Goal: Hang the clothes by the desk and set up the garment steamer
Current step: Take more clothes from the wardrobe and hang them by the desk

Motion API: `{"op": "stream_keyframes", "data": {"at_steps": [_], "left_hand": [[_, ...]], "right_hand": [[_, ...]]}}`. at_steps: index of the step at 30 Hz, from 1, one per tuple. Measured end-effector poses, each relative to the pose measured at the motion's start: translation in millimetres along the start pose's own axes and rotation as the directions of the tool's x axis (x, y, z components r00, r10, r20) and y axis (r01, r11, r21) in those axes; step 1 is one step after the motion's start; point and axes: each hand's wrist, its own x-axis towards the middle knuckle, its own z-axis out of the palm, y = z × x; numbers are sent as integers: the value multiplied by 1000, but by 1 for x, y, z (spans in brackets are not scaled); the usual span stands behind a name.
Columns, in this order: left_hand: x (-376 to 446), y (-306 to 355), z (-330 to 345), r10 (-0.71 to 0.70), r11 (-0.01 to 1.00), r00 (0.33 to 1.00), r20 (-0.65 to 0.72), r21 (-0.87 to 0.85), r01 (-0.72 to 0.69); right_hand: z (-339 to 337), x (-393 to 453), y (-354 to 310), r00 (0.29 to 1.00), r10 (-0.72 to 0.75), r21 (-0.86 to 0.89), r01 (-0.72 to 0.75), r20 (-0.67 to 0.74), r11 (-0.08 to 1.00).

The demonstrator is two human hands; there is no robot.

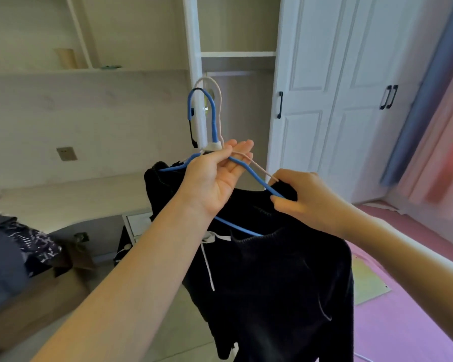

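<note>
Two hangers [215, 121] are held up at the centre by the left hand [215, 176], with a garment [272, 270] hung below them. The right hand [304, 199] is placed just right of it, at the garment's collar. The bench [71, 199] is set behind and to the left, the wardrobe [338, 74] behind to the right, and the bed [403, 322] at lower right.

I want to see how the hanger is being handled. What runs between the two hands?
In the head view, the blue hanger arm and a pale hanger arm span from the left hand to the right hand, over the black garment.
</note>
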Motion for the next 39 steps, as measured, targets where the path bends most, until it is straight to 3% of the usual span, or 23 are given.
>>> {"op": "stream_keyframes", "data": {"at_steps": [9, 17, 29, 34, 39], "left_hand": [[-28, 31, -47, 107, 994, 979, -172, -1, -109], [-54, 74, -104, 216, 972, 919, -329, -19, -235], [-83, 158, -185, 329, 930, 846, -420, -12, -367], [-91, 196, -224, 360, 914, 817, -450, -7, -407], [-102, 226, -267, 376, 900, 779, -501, -1, -435]], "right_hand": [[53, 39, -17, 978, -178, 116, 166, 104, 979], [113, 83, -57, 924, -333, 185, 300, 187, 936], [198, 145, -142, 864, -449, 315, 371, 229, 874], [237, 174, -180, 843, -476, 244, 421, 252, 874], [282, 196, -211, 770, -611, -60, 629, 183, 775]]}}
